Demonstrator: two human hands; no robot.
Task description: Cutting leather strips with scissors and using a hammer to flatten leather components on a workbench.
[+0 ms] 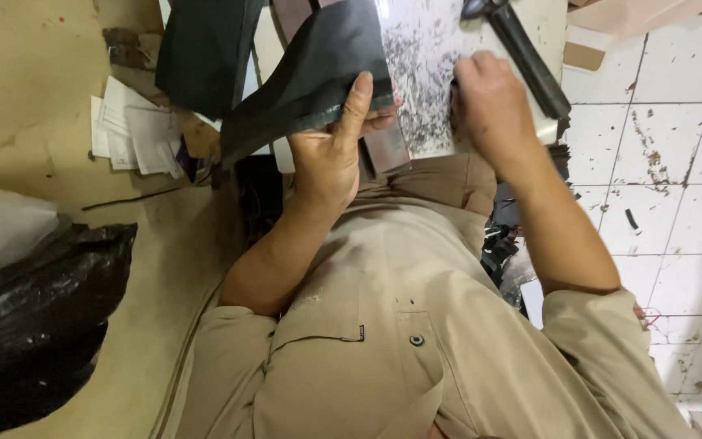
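My left hand is shut on a black flexible sheet, thumb pressed over its edge; the sheet hangs folded toward the upper left. A brown strip lies right behind the fingers, touching them. My right hand rests knuckles-up on a white cutting board covered in dark cut marks. Its fingers are curled, and whatever lies under them is hidden. Both forearms reach out from my beige shirt.
A dark tool with a black handle lies on the board's right edge. Loose papers sit at the left, a black plastic bag at the lower left. Black scraps lie on the white tiled floor.
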